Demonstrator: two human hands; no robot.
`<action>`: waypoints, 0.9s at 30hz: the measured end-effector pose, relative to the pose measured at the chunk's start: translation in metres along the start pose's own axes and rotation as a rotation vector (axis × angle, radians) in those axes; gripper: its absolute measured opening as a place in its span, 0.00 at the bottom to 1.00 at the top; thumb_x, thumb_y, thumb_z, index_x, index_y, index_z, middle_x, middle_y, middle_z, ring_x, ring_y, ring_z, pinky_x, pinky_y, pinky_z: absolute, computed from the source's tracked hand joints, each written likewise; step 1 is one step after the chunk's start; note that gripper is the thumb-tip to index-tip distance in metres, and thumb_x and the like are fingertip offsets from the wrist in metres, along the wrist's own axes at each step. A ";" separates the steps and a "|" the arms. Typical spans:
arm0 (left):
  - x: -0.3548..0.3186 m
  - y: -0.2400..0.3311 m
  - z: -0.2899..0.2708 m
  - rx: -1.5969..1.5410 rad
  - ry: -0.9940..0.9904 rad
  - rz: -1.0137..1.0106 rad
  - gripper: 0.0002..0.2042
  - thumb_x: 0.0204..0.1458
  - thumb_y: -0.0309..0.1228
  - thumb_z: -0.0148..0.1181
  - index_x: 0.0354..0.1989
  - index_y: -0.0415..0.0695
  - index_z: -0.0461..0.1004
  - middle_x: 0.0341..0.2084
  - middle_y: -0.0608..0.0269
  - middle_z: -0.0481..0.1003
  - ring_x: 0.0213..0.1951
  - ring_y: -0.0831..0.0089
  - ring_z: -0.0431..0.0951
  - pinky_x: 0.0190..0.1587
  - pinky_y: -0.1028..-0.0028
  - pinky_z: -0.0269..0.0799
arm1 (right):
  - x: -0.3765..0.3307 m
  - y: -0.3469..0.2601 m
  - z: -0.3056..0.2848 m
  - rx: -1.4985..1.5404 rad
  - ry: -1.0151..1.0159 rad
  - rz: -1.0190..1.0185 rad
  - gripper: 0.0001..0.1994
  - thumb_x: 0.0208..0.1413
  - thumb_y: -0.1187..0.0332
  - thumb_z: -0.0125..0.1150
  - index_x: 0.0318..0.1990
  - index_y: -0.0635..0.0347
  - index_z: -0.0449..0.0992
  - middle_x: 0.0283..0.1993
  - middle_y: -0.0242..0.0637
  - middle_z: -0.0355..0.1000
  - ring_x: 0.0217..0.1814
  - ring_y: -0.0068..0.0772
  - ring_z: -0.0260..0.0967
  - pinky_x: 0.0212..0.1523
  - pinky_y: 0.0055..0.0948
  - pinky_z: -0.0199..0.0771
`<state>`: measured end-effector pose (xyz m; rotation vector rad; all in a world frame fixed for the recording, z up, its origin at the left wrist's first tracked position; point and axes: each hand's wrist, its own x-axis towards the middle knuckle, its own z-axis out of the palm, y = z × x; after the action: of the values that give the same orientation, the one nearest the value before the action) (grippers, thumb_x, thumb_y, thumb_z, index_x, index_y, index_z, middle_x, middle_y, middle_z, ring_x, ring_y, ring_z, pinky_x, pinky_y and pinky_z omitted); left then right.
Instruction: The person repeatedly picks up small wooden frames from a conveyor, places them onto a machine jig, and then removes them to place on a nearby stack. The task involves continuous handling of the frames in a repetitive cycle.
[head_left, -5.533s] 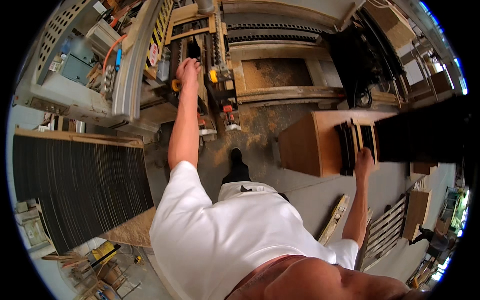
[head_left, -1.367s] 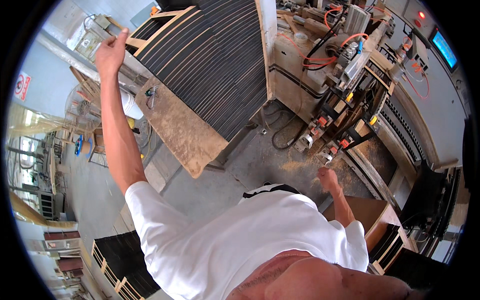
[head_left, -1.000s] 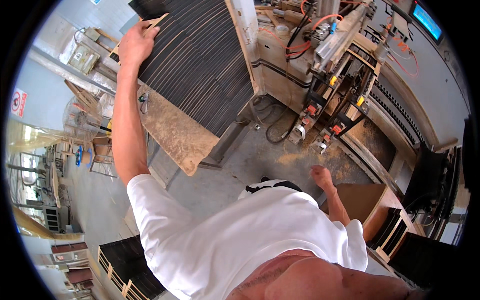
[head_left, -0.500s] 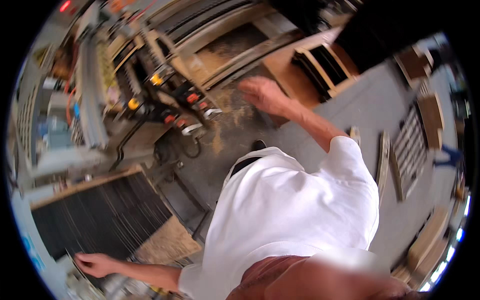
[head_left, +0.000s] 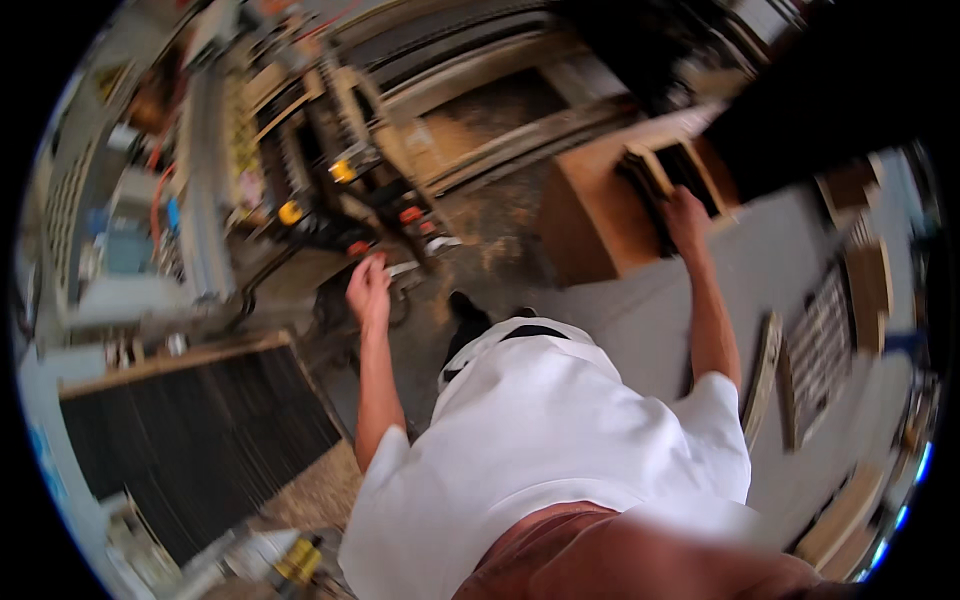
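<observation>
My right hand (head_left: 686,220) reaches out to a bundle of dark strips with pale wood edges (head_left: 652,172). Its fingers are bent against the near side of the bundle, and the exact grip is partly hidden. The bundle sits on a reddish-brown wooden box (head_left: 592,215). Raised in front of my body on the left is my left hand (head_left: 370,288), its fingers drawn together. Motion blurs it, and anything between the fingers cannot be made out. Just beyond it are the red-tipped metal ends of a machine's arms (head_left: 410,218).
At the lower left, a wide layer of dark strips (head_left: 200,440) lies on a wood-edged board. The machine's long rails (head_left: 205,180) run along the left. Grey floor (head_left: 640,320) extends rightward to a slatted pallet (head_left: 815,350) and wooden boards (head_left: 845,515). My shoe shows by the machine.
My left hand has swung up and forward from the edge of the dark layer to near the machine. My right hand has moved right, onto the bundle. The view has shifted slightly.
</observation>
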<state>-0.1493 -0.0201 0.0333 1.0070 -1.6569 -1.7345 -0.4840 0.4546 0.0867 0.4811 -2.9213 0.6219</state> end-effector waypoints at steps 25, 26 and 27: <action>0.394 0.072 -0.027 -0.981 0.138 -0.245 0.19 0.59 0.29 0.55 0.56 0.37 0.62 0.52 0.49 0.63 0.55 0.55 0.66 0.60 0.54 0.69 | 0.118 -0.413 0.065 0.344 -0.096 -0.738 0.11 0.45 0.76 0.64 0.39 0.59 0.77 0.42 0.38 0.76 0.44 0.43 0.70 0.44 0.36 0.72; 0.363 0.072 -0.019 -0.975 0.142 -0.293 0.16 0.59 0.30 0.54 0.53 0.38 0.64 0.49 0.51 0.67 0.53 0.57 0.68 0.58 0.55 0.71 | 0.130 -0.431 0.080 0.324 -0.101 -0.813 0.11 0.45 0.75 0.64 0.39 0.58 0.77 0.41 0.38 0.75 0.43 0.43 0.70 0.44 0.36 0.71; 0.332 0.064 -0.022 -0.981 0.083 -0.279 0.14 0.60 0.31 0.53 0.51 0.39 0.66 0.47 0.53 0.69 0.51 0.59 0.70 0.56 0.58 0.73 | 0.141 -0.452 0.097 0.328 -0.113 -0.893 0.11 0.46 0.74 0.64 0.39 0.57 0.77 0.40 0.37 0.75 0.42 0.43 0.69 0.43 0.37 0.71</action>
<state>-0.3310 -0.3060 0.0467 0.7975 -0.4493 -2.2552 -0.4726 -0.0164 0.1941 1.7385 -2.2919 0.9084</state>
